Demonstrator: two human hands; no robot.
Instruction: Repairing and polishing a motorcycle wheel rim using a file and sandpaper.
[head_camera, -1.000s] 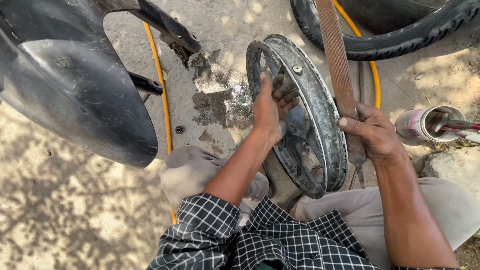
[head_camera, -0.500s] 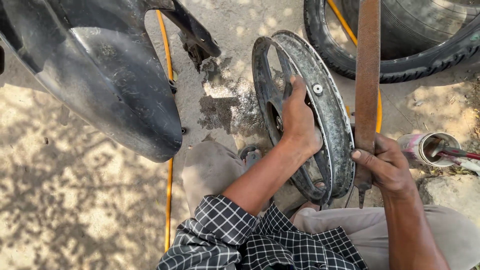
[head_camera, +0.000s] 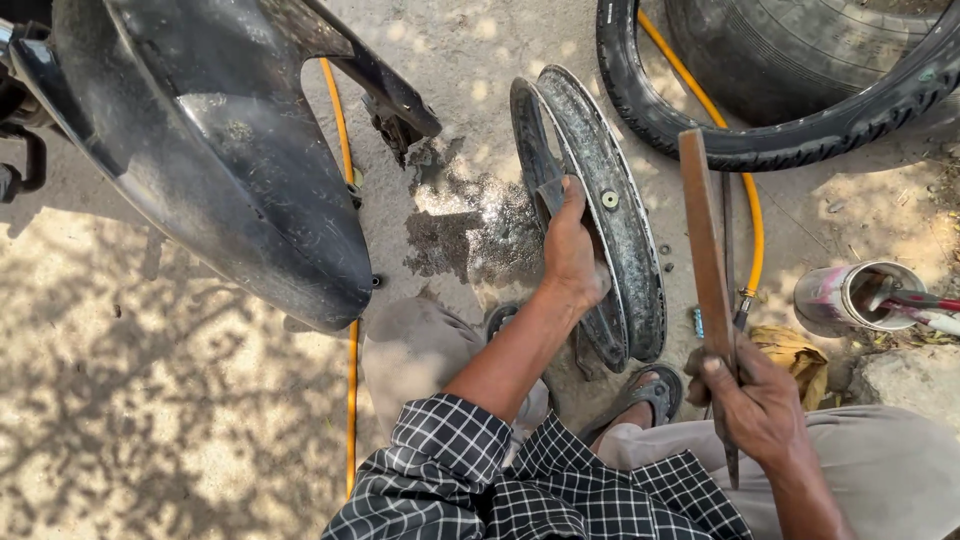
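A bare metal wheel rim (head_camera: 625, 210) stands on edge on the ground between my knees. My left hand (head_camera: 572, 250) grips a spoke inside the rim and holds it upright. My right hand (head_camera: 755, 400) is closed around a long rusty flat iron bar (head_camera: 705, 250), held clear of the rim on its right side, together with a thinner metal rod. My sandalled feet (head_camera: 645, 392) rest at the base of the rim.
A black motorcycle mudguard (head_camera: 230, 150) hangs at the left. A black tyre (head_camera: 790, 130) lies at the top right. A yellow hose (head_camera: 347, 330) runs across the ground. A tin can (head_camera: 850, 297) with tools sits at the right, beside a stone.
My right hand has pulled the iron bar away from the rim, to the right and down. My left hand stays on the rim, which now stands more upright.
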